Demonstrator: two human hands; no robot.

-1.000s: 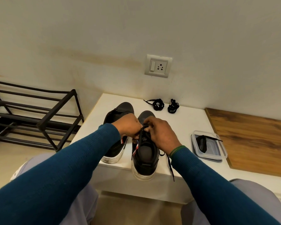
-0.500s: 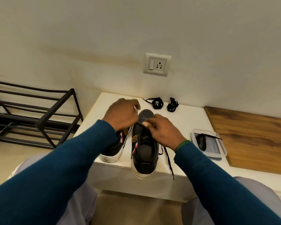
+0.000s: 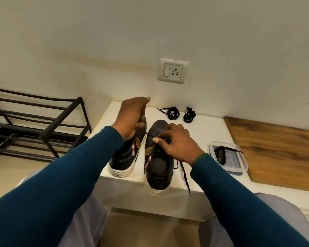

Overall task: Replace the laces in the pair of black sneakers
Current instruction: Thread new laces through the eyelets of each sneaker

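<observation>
Two black sneakers stand heels toward me on the white bench (image 3: 209, 132). The left sneaker (image 3: 125, 157) is partly hidden by my left arm. My left hand (image 3: 132, 116) is raised above its toe, fingers curled round a black lace that runs taut to the right sneaker (image 3: 158, 163). My right hand (image 3: 177, 141) presses on the right sneaker's eyelet area, pinching its lace. A loose lace end (image 3: 185, 177) hangs over the bench's front edge. Two coiled black laces (image 3: 171, 113) (image 3: 189, 115) lie at the back of the bench.
A clear plastic container (image 3: 239, 168) with a black lace in it sits to the right of the shoes. Beyond it lies a wooden surface (image 3: 278, 150). A black metal shoe rack (image 3: 34, 127) stands at the left. A wall socket (image 3: 173, 71) is above the bench.
My left hand has left the right sneaker's tongue and moved up and away to the left, drawing a lace out taut. My right hand stays on the right sneaker.
</observation>
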